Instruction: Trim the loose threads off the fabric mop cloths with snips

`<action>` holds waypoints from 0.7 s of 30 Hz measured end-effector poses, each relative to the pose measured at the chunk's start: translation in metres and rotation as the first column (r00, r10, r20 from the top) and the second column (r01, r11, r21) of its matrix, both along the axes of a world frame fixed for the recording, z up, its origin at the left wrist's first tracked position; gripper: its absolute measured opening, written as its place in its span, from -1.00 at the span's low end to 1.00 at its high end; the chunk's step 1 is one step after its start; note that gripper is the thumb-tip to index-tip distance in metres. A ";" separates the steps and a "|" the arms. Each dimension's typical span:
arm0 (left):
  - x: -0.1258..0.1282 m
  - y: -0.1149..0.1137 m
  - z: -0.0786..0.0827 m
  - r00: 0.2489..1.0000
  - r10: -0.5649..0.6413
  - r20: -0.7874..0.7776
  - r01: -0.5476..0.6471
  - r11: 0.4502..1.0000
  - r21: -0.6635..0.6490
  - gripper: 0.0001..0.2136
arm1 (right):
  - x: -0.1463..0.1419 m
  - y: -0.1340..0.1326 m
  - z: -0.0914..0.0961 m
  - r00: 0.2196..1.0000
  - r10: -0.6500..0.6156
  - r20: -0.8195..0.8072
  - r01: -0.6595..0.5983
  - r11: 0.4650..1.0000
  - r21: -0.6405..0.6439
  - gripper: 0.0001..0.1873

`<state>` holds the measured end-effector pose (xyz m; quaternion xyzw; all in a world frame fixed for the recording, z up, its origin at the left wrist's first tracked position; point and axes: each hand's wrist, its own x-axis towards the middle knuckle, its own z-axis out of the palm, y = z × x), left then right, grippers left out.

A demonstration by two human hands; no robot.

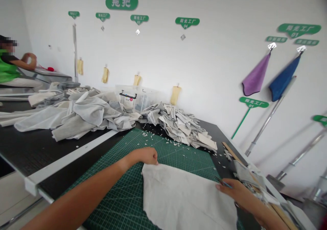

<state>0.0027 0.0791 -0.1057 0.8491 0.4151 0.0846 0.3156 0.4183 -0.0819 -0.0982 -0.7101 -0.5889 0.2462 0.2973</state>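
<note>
A sheet of pale grey fabric (184, 199) with ragged edges lies on a green cutting mat (176, 151). My left hand (146, 157) grips the sheet's top edge, fingers bunched. My right hand (233, 192) is at the sheet's right edge and holds a thin teal tool (223, 182), possibly scissors, though its shape is hard to tell. Small white fabric scraps (163, 145) are scattered across the mat. Beyond it stand a heap of cut grey-beige strips (181, 128) and a larger pile of grey fabric (87, 114).
A wooden ruler (232, 155) lies along the black table's right side. A clear plastic bin (133, 99) stands behind the piles. At the far left, a person in a green vest (10, 66) works at a bench. Metal poles (265, 124) and hanging cloths line the wall.
</note>
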 end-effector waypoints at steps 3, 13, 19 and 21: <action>-0.011 -0.006 0.010 0.996 -0.060 -0.065 0.047 0.982 -0.182 -0.73 | 0.014 0.002 -0.013 0.988 0.044 0.145 -0.040 0.999 -0.033 -0.58; -0.005 -0.005 -0.016 0.962 0.187 0.199 -0.141 0.964 -0.224 -0.90 | 0.012 0.011 0.002 0.903 -0.233 0.362 0.202 0.972 0.122 -0.62; 0.009 0.006 -0.031 0.870 0.332 0.364 -0.287 0.942 -0.175 -0.79 | -0.091 0.030 0.024 0.982 0.043 0.182 -0.079 0.977 0.199 -0.67; 0.012 0.005 -0.031 0.836 0.343 0.429 -0.250 0.933 -0.258 -0.81 | -0.127 0.044 0.022 0.984 0.163 0.077 -0.176 0.960 0.218 -0.69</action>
